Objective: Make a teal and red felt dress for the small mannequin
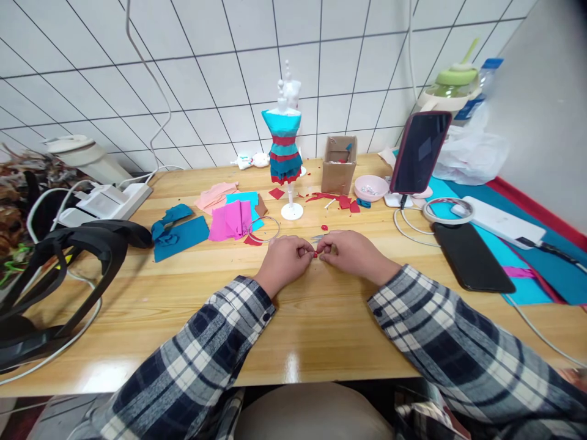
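Observation:
Over the middle of the wooden table, my left hand [286, 259] and my right hand [351, 253] meet fingertip to fingertip. Both pinch a small piece of red crepe paper [315, 254], mostly hidden by the fingers. Just behind the fingers lie scissors [317, 238], partly covered by my right hand. A small red scrap [324, 227] rests beyond them. Farther back stands a white miniature dress form [292, 211] wearing a layered turquoise, teal and red paper dress [285, 146]. A thin hoop [277, 229] lies beside my left hand.
Magenta paper [232, 220] and teal paper [181, 238] lie left. A cardboard box [338, 165], pink bowl [371, 187] and upright phone [422, 153] stand behind right. A black phone [474, 256] lies on the right; a black headset [68, 269] sits at the left edge.

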`<control>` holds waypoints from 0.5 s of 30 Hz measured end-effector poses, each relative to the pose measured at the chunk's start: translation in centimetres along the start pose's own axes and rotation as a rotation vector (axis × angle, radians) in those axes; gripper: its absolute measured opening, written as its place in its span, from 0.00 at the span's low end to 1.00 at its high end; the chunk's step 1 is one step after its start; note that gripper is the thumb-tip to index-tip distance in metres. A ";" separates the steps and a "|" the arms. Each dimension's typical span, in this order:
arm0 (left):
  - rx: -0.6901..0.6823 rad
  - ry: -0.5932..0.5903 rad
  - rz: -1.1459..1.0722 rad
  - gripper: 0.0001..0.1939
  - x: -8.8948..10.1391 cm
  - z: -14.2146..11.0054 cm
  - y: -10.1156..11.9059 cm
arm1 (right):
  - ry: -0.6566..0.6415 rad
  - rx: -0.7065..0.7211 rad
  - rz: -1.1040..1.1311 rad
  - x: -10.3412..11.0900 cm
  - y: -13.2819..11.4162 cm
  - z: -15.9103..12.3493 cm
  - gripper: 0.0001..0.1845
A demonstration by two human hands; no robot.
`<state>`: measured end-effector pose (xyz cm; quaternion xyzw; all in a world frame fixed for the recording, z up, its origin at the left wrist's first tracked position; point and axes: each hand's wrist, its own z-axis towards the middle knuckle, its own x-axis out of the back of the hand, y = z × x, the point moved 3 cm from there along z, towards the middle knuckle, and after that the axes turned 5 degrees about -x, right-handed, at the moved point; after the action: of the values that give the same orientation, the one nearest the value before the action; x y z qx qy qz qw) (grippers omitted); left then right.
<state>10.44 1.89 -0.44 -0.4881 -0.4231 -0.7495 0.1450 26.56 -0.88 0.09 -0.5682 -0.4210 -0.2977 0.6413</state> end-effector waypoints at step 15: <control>0.049 0.093 -0.289 0.10 1.3 -0.4 -0.1 | 0.129 -0.054 0.319 -0.4 -0.2 0.2 0.04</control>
<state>9.50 1.85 0.54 -0.3829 -0.5000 -0.7739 0.0669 26.18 -0.75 -0.18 -0.6246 -0.2754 -0.2395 0.6905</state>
